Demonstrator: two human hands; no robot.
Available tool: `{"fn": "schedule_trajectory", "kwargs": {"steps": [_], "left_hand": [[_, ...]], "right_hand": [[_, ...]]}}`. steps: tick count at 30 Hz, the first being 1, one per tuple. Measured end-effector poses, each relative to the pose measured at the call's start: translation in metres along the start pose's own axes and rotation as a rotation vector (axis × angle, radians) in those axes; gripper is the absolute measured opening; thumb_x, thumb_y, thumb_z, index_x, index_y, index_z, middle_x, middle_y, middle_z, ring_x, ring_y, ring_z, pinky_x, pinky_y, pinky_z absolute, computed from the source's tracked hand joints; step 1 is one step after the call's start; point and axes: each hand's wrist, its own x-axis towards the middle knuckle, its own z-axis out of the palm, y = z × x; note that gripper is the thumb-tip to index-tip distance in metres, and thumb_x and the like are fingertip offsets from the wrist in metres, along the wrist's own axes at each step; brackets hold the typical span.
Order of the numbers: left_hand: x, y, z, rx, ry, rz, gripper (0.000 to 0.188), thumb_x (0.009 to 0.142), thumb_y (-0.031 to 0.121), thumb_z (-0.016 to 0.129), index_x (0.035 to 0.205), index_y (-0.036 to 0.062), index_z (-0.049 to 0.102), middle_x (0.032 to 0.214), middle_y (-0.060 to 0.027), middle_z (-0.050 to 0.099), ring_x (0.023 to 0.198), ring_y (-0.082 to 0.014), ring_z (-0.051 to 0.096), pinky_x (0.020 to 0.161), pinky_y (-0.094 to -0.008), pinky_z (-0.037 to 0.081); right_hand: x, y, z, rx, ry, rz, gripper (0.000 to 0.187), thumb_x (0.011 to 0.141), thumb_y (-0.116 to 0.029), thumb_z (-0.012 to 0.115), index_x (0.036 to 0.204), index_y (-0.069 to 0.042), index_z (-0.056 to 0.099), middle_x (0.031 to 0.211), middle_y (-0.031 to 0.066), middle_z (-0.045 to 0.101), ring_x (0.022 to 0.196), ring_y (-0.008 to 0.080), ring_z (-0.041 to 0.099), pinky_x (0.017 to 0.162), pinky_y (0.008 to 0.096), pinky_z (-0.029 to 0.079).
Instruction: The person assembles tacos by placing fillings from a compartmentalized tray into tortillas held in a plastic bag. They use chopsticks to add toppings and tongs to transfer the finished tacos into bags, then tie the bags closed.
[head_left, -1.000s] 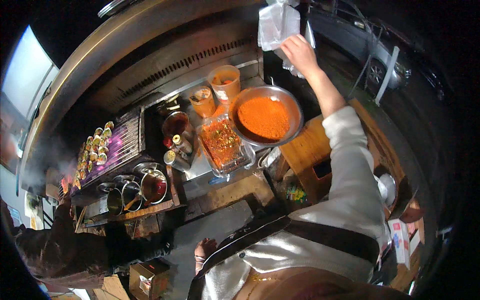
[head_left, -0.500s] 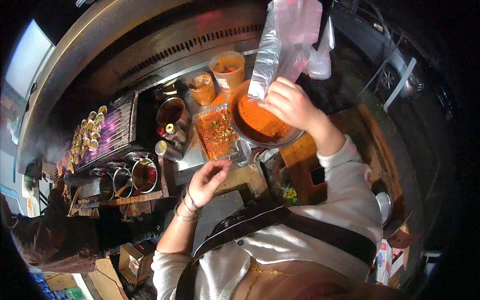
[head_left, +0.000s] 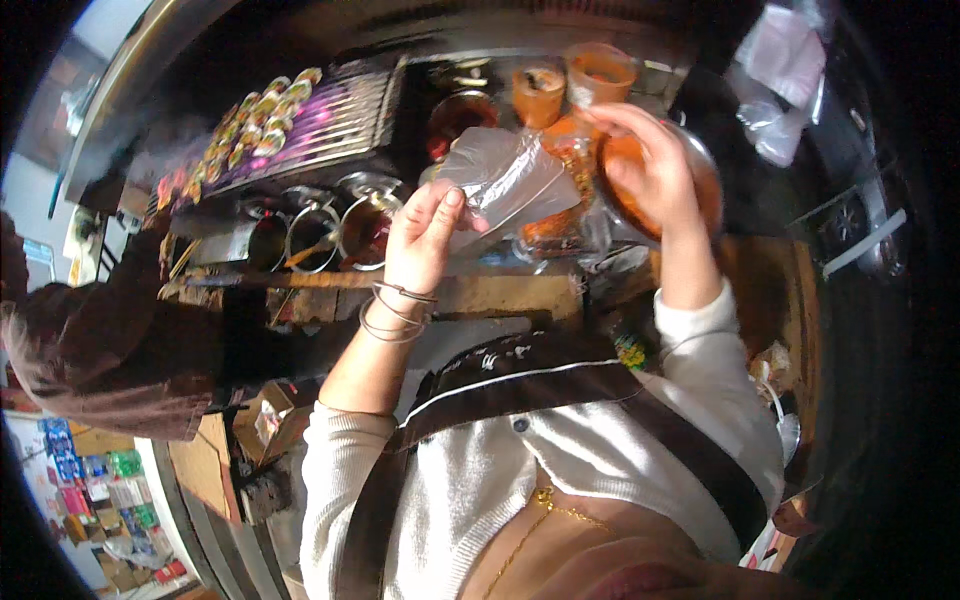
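Observation:
A clear plastic bag (head_left: 520,185) is pinched in my left hand (head_left: 425,228), its thumb pressed against the fingers. The bag spreads to the right over the pots and partly hides a plastic-lined tray of red seasoned food (head_left: 548,230). Over a round metal bowl (head_left: 714,200) of orange-red powder hovers my right hand (head_left: 655,165). Its fingers are stretched out to the left, slightly blurred, with nothing seen in them. Behind the bowl stand two orange-stained plastic tubs (head_left: 600,72).
At the left, a grill (head_left: 350,110) carries several topped shells (head_left: 265,120) with smoke around them. Metal pots (head_left: 365,235) line the front ledge. A person's dark sleeve (head_left: 120,320) reaches in from the left. More plastic bags (head_left: 785,60) hang at the upper right.
My left hand now holds a clear bag. My right hand has let go of the hanging bags and sits over the bowl. The whole view has swung left.

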Motion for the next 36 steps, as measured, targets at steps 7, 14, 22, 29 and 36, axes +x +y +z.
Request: {"fn": "schedule_trajectory", "kwargs": {"steps": [7,14,22,29,36], "left_hand": [[-0.041,-0.007,-0.098,-0.195,0.143,-0.181,0.014,0.083,0.015,0.052,0.09,0.0042,0.057,0.074,0.0017,0.056,0.064,-0.0068,0.051,0.058,-0.0193,0.041],[-0.093,0.032,-0.127,0.168,0.419,0.028,0.011,0.082,0.011,0.053,0.088,0.0016,0.053,0.076,-0.0018,0.056,0.069,-0.009,0.052,0.064,-0.0216,0.043],[-0.11,0.02,-0.141,-0.582,0.575,0.191,0.008,0.085,0.014,0.047,0.08,0.008,0.047,0.074,-0.0011,0.054,0.073,-0.0112,0.053,0.07,-0.0268,0.044],[-0.114,0.016,-0.15,-1.209,0.244,0.174,0.03,0.088,0.026,0.038,0.093,0.0015,0.054,0.097,-0.0129,0.057,0.095,-0.0257,0.052,0.087,-0.0404,0.037],[-0.11,-0.002,-0.135,-1.169,0.01,-0.008,0.028,0.086,0.024,0.043,0.108,0.0064,0.047,0.096,-0.0136,0.054,0.076,-0.019,0.055,0.068,-0.0327,0.049]], "right_hand": [[0.031,0.02,0.116,0.615,-0.794,0.405,0.013,0.076,-0.009,0.06,0.084,0.001,0.06,0.073,0.0028,0.06,0.067,0.0073,0.053,0.063,0.0212,0.043],[0.025,-0.028,0.198,0.457,-0.556,0.221,0.016,0.072,-0.008,0.064,0.066,-0.004,0.05,0.062,0.0011,0.053,0.058,0.0069,0.049,0.053,0.0226,0.039],[0.022,-0.029,0.24,0.483,-0.176,0.122,0.022,0.076,-0.01,0.06,0.064,-0.007,0.042,0.059,-0.0013,0.044,0.055,0.006,0.042,0.047,0.0205,0.035],[0.023,-0.021,0.242,1.783,-0.42,0.724,0.022,0.088,-0.022,0.042,0.07,-0.01,0.046,0.064,0.0029,0.053,0.047,0.01,0.045,0.047,0.0224,0.04],[0.051,-0.036,0.227,1.975,-0.791,0.593,0.031,0.092,-0.019,0.021,0.081,0.0,0.042,0.11,0.0333,0.043,0.03,0.0021,0.032,0.03,0.0141,0.032]]}}
